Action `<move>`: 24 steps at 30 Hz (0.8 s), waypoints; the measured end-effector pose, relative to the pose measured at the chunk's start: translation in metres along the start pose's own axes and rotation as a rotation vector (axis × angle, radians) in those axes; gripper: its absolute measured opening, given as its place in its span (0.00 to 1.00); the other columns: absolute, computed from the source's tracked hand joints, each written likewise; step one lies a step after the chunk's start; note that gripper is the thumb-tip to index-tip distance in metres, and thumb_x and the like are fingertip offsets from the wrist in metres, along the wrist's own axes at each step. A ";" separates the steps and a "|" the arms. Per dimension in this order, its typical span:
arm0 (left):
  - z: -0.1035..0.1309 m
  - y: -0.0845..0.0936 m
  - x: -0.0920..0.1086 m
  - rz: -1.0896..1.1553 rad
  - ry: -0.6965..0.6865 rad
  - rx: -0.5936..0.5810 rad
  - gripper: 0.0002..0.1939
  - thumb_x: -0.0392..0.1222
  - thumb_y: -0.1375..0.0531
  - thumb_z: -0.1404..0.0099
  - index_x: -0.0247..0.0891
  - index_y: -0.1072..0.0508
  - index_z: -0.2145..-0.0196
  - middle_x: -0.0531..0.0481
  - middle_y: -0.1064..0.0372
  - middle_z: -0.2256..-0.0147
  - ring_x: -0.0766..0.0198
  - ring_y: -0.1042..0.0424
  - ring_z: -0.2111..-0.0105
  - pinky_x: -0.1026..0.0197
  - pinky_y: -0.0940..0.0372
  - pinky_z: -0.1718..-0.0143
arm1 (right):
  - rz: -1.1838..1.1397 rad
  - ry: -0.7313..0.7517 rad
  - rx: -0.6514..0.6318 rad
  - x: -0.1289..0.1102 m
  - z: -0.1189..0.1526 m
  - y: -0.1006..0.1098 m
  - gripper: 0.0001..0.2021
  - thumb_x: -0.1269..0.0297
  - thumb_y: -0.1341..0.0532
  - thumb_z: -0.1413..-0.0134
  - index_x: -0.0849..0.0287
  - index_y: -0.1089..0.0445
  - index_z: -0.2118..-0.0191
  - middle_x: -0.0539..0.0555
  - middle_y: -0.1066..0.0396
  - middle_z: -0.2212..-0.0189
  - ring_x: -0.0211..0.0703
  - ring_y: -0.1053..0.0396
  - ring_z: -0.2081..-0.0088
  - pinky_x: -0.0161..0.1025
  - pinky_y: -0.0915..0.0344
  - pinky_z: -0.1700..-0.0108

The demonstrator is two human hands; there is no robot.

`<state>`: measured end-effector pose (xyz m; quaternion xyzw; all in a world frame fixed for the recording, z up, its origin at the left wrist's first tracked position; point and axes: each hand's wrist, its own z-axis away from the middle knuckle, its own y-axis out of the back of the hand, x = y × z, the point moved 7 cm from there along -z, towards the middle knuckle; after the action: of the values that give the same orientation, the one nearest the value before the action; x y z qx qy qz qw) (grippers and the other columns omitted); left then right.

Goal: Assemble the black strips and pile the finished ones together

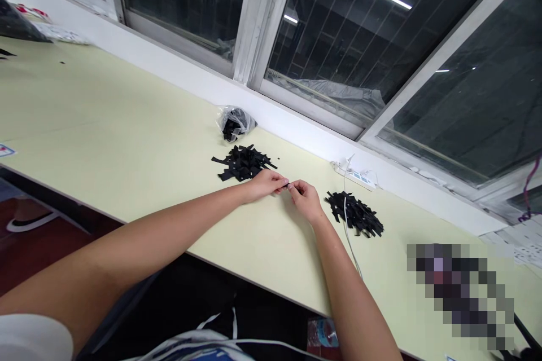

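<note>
My left hand [267,183] and my right hand [305,199] meet above the table, fingertips pinched together around a small black strip [287,185]. Most of that strip is hidden by the fingers. Just behind my left hand lies a loose pile of black strips [245,162]. To the right of my right hand is a second pile of black strips [358,215], with a white cable [346,220] running across it. Beyond the first pile, a clear plastic bag [243,119] holds more black pieces.
The pale yellow table [139,135] runs along a window wall. A white power strip [354,174] lies by the wall at the right. A blurred-out dark object [457,287] is at the far right. A dark bag [19,22] sits at the far left, and a plastic bottle [324,331] stands below the table edge.
</note>
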<state>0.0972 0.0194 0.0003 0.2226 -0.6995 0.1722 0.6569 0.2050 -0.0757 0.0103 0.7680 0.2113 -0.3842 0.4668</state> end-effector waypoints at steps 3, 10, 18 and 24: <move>0.002 -0.002 0.003 -0.006 -0.004 -0.034 0.22 0.56 0.34 0.44 0.31 0.21 0.64 0.48 0.29 0.71 0.67 0.34 0.72 0.63 0.38 0.69 | 0.017 0.019 0.012 -0.001 0.000 0.001 0.15 0.50 0.43 0.44 0.58 0.29 0.67 0.50 0.32 0.77 0.39 0.40 0.75 0.36 0.44 0.71; 0.001 -0.001 -0.002 -0.004 0.004 -0.016 0.24 0.51 0.30 0.49 0.30 0.21 0.60 0.47 0.27 0.68 0.68 0.33 0.72 0.63 0.38 0.69 | 0.094 0.045 0.038 -0.005 0.000 0.002 0.15 0.52 0.42 0.44 0.59 0.27 0.67 0.51 0.29 0.74 0.41 0.36 0.72 0.37 0.42 0.68; -0.001 0.004 -0.008 0.081 0.095 0.034 0.19 0.45 0.29 0.49 0.30 0.21 0.62 0.47 0.27 0.70 0.69 0.32 0.73 0.62 0.35 0.67 | 0.109 0.045 0.071 -0.011 0.003 0.003 0.14 0.52 0.42 0.44 0.58 0.27 0.66 0.52 0.27 0.72 0.42 0.35 0.70 0.38 0.40 0.66; -0.004 0.003 -0.011 0.126 0.080 0.008 0.12 0.41 0.32 0.46 0.29 0.21 0.65 0.50 0.30 0.76 0.68 0.32 0.74 0.62 0.35 0.68 | 0.136 0.068 0.087 -0.018 0.005 0.001 0.13 0.53 0.43 0.44 0.58 0.28 0.67 0.51 0.28 0.72 0.42 0.36 0.71 0.38 0.41 0.66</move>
<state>0.0991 0.0245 -0.0098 0.1737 -0.6845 0.2249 0.6714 0.1928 -0.0798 0.0237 0.8128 0.1572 -0.3341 0.4506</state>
